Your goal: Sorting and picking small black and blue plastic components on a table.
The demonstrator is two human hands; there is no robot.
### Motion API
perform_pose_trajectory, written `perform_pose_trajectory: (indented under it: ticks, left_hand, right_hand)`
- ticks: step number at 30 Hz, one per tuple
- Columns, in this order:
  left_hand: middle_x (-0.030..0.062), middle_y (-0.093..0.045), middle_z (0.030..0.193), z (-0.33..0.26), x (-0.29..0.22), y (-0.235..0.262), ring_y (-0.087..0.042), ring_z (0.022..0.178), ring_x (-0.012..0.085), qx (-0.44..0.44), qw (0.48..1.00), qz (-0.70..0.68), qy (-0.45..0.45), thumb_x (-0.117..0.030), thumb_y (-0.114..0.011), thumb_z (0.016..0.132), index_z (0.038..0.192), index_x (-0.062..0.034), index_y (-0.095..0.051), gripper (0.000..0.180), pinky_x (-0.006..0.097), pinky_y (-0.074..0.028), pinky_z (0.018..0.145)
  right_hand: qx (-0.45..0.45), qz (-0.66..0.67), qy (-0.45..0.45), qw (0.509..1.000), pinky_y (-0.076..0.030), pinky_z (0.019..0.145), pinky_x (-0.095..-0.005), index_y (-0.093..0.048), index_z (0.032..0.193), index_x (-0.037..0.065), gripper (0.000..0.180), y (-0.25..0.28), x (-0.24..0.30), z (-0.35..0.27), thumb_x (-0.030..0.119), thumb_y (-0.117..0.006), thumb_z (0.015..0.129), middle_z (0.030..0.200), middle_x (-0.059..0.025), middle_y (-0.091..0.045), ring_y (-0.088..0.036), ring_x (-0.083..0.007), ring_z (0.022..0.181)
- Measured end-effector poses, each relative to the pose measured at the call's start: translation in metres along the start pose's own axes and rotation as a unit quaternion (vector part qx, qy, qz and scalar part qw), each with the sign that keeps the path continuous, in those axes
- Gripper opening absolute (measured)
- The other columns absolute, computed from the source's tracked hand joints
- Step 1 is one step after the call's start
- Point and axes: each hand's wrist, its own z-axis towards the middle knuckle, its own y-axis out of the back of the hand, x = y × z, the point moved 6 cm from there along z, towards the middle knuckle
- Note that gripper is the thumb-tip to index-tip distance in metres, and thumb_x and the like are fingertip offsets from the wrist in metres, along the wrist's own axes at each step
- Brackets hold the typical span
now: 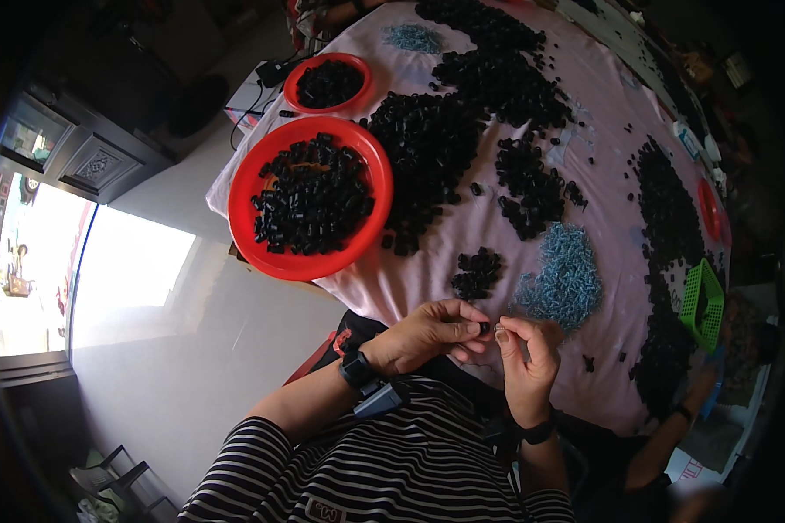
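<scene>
At the table's near edge, the left hand (427, 336) pinched a small black piece (484, 328); the right hand (525, 349) pinched a small metal part (500, 330) (too small to identify) against it, seemingly mid-joining; next likely called for pressing along their shared, roughly left-right axis; the pink cloth (462, 235) lay beneath.

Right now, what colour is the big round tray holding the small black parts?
Red, seen in the head view: the tray is plain red, heaped with black parts.
</scene>
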Motion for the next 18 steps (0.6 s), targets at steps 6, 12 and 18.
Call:
perform_pose_trajectory:
  ticks: [6,12,18]
  left_hand:
    - [-0.0018,-0.065,0.093,0.002,0.005,0.001,-0.062,0.079,0.0066,0.006,1.0,-0.009,0.01,-0.014,-0.068,0.1,0.12,-0.0038,-0.066,0.022,0.021,-0.053,0.069]
    - [0.0061,-0.07,0.109,0.0,0.008,0.004,-0.07,0.093,0.0122,0.063,0.998,0.017,-0.001,-0.008,-0.065,0.1,0.131,-0.0007,-0.06,0.032,0.022,-0.055,0.071]
    - [0.0017,-0.068,0.104,-0.006,0.004,0.001,-0.071,0.094,0.0123,0.034,0.999,0.037,-0.007,-0.014,-0.07,0.098,0.123,-0.004,-0.063,0.027,0.021,-0.055,0.073]
  right_hand:
    - [-0.01,-0.012,-0.012,1.0,-0.047,0.083,-0.0326,-0.069,0.103,0.003,0.012,0.0,-0.007,-0.005,0.0,-0.071,0.092,0.097,-0.0053,-0.068,-0.059,-0.0186,0.087]
    - [-0.015,0.064,-0.099,0.993,-0.047,0.079,-0.0293,-0.069,0.104,0.0,0.011,0.002,-0.02,-0.011,0.0,-0.069,0.093,0.094,-0.0061,-0.067,-0.059,-0.0146,0.086]
    - [-0.014,-0.006,-0.089,0.996,-0.044,0.088,-0.037,-0.072,0.103,0.006,0.018,0.001,-0.017,-0.01,-0.002,-0.073,0.087,0.093,-0.0052,-0.069,-0.06,-0.0227,0.09]
